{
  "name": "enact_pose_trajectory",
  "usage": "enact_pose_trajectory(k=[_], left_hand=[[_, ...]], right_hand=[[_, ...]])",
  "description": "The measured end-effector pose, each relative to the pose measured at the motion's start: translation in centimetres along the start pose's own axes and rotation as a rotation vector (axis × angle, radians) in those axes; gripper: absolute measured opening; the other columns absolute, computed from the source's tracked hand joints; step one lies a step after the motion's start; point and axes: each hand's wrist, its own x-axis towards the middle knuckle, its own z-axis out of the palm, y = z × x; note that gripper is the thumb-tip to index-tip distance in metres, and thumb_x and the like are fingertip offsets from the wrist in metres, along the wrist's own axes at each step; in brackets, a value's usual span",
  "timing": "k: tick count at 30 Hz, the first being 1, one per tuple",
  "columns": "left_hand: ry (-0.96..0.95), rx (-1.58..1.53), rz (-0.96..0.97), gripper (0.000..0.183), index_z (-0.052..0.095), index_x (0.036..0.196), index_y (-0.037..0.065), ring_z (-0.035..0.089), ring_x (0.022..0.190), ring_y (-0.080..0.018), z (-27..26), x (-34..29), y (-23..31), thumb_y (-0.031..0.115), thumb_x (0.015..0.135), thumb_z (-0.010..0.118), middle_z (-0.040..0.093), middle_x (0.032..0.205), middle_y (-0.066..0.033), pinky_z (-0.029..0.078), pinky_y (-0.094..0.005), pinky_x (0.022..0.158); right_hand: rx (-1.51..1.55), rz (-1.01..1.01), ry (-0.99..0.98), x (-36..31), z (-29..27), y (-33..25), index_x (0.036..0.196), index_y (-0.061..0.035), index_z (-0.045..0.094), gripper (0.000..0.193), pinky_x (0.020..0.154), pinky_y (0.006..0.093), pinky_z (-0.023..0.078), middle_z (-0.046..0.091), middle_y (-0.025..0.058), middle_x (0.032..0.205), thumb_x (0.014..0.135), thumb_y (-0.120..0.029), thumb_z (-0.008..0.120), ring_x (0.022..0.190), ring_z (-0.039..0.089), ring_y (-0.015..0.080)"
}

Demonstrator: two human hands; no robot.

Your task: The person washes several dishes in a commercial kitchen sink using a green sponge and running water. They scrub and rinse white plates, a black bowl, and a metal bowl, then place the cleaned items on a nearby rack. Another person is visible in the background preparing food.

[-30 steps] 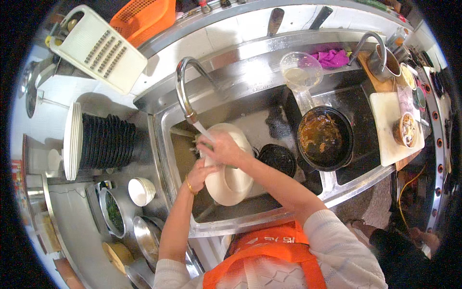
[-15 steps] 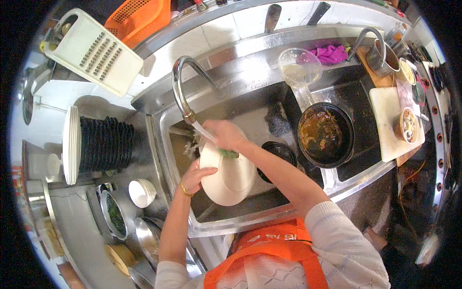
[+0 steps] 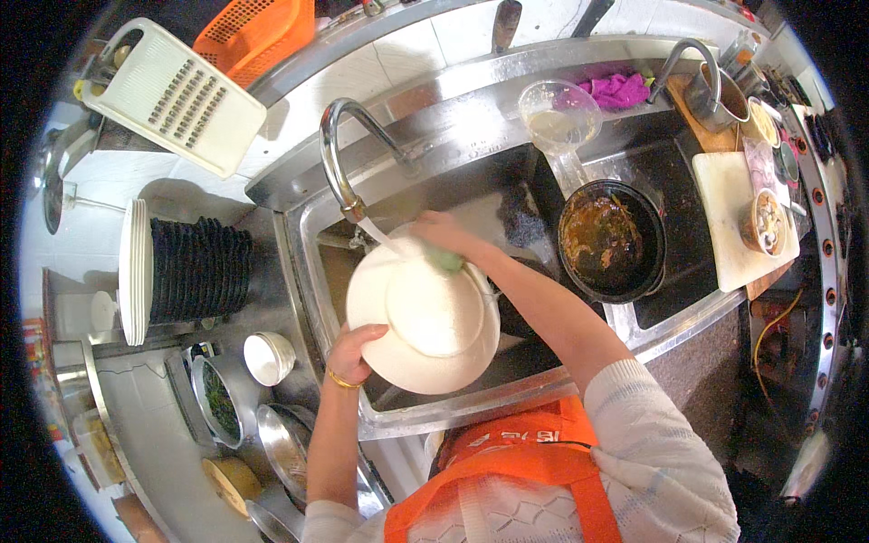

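A large white plate (image 3: 434,317) is held over the left sink basin, its broad face turned up toward me and a round ring showing at its middle. My left hand (image 3: 351,351) grips its lower left rim, thumb on top and fingers underneath. At the far rim, my right hand (image 3: 442,233) is closed on a green scouring pad (image 3: 446,261) that presses against the plate. Water (image 3: 385,239) runs from the curved faucet (image 3: 333,167) onto the plate's upper left. The plate hides part of the basin and a dark pan behind my right forearm.
A dirty black pan (image 3: 602,240) sits over the right basin, below a clear plastic bowl (image 3: 559,118) on the divider. Left of the sink stand black plates (image 3: 199,271), white plates (image 3: 134,271) and small white bowls (image 3: 269,358). A white cutting board (image 3: 724,222) lies right.
The plate has turned from a steep tilt to show its full round face. My right hand has shifted slightly right along the far rim; my left hand has moved slightly down.
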Motion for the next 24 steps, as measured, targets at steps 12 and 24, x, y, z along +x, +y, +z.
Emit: enact_pose_trajectory(k=[12,24], left_hand=[[0.121,-0.111,0.214,0.045,0.048,0.117,0.001,0.054,0.100,-0.0234,1.2,2.7,-4.1,0.000,0.073,0.057,0.056,0.110,-0.0098,0.044,-0.0344,0.087],[0.064,-0.127,0.187,0.046,0.045,0.118,0.000,0.057,0.094,-0.0216,0.9,2.4,-4.0,-0.003,0.074,0.055,0.056,0.105,-0.0101,0.046,-0.0331,0.081]], right_hand=[[-0.398,-0.572,0.426,-11.0,6.0,0.1,0.123,0.0045,0.035,0.046,0.099,0.0486,0.028,0.035,0.0281,0.126,0.081,-0.008,0.047,0.116,0.033,0.0473],[0.086,-0.616,0.141,-12.3,5.5,-0.3,0.113,-0.0024,0.049,0.035,0.100,0.0389,0.030,0.039,0.0199,0.130,0.079,0.001,0.047,0.121,0.037,0.0345]])
